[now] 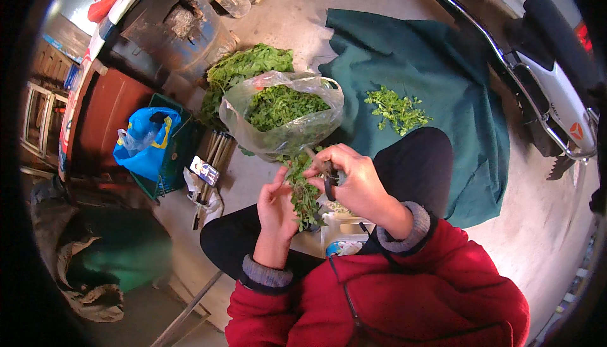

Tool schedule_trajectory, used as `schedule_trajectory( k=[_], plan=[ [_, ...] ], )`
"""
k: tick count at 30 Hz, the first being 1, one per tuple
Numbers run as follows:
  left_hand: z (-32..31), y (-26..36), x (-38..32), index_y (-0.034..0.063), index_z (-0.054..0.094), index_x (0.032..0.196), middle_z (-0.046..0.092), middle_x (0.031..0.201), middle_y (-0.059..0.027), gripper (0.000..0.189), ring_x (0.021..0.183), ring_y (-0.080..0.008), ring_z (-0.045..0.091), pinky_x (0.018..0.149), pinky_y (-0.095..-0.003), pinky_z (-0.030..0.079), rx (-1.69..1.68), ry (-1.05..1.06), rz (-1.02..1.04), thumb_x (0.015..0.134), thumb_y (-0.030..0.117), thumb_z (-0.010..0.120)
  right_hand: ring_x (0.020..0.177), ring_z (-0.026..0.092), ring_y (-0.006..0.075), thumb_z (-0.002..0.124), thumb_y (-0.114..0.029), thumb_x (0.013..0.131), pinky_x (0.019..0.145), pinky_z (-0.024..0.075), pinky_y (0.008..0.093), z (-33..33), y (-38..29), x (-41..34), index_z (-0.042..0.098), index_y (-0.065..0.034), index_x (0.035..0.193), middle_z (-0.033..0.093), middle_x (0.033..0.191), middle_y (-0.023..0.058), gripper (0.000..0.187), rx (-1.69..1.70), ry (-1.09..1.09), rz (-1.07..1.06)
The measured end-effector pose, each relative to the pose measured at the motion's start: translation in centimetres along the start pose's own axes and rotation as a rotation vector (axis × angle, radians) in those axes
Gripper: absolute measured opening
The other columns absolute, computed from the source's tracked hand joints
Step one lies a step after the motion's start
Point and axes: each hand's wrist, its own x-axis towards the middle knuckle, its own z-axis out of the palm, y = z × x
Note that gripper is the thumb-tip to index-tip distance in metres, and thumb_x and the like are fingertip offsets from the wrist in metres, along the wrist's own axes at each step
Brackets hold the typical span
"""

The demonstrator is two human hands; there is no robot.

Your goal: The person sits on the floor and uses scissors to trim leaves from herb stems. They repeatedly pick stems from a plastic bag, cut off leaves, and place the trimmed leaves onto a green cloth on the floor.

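My left hand (277,209) holds a leafy bunch of greens (303,195) upright above my lap, its leaves spilling past the fingers. Against the top of that bunch, my right hand (355,181) grips a small worn tool with a dark looped handle (328,186), apparently scissors; its blades are partly hidden. Just beyond both hands stands a clear plastic bag (280,140), its mouth wide, filled with cut greens (284,107). A larger heap of leafy stalks (256,60) lies behind the bag. To the right, a small pile of greens (397,109) rests on a dark green cloth (455,157).
A plastic container (334,228) sits between my legs. At left are a green crate (178,143) with a blue bag (142,157), a phone (205,170) on bundled poles, and a rusty drum (204,38). A two-wheeler (545,81) stands at right.
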Motion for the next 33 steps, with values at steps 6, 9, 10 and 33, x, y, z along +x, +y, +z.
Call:
schedule_trajectory(
  k=[6,9,10,33],
  plan=[
    [-0.2,0.2,-2.7,0.0106,0.037,0.137,0.051,0.13,-0.0183,0.051,0.114,-0.0316,0.056,0.094,-0.0436,0.049,0.031,-0.144,0.034,0.09,0.024,0.05,0.083,0.064,0.022,0.082,-0.007,0.07,0.073,0.0528,0.0322,1.1,-1.1,-0.9,0.063,-0.0049,0.094,0.063,0.086,0.0079,0.031,-0.159,-0.181,-0.046],
    [0.1,0.2,-3.8,0.0106,0.034,0.14,0.053,0.127,-0.017,0.054,0.11,-0.0295,0.058,0.09,-0.0409,0.052,0.043,-0.099,0.067,0.089,0.018,0.051,0.082,0.064,0.0225,0.081,-0.006,0.07,0.073,0.0528,0.0317,1.4,-1.3,-1.0,0.062,-0.0055,0.093,0.063,0.086,0.0079,0.029,-0.3,-0.195,-0.124],
    [0.1,0.2,-4.1,0.0102,0.032,0.141,0.053,0.127,-0.0165,0.056,0.108,-0.0282,0.059,0.087,-0.0389,0.054,0.089,-0.082,0.082,0.089,0.016,0.053,0.081,0.063,0.0226,0.08,-0.005,0.071,0.074,0.053,0.0312,1.4,-1.4,-1.0,0.062,-0.0056,0.092,0.063,0.086,0.0079,0.028,-0.347,-0.182,-0.154],
    [-2.0,4.4,-5.1,0.02,0.053,0.126,0.055,0.091,-0.0039,0.047,0.069,-0.0124,0.049,0.049,-0.0218,0.041,-0.155,0.323,0.274,0.082,0.004,0.051,0.092,0.062,0.0134,0.077,-0.005,0.08,0.073,0.0427,0.0255,-0.4,-0.7,0.1,0.052,-0.0133,0.103,0.069,0.099,0.008,0.034,1.002,0.203,0.375]
  ],
)
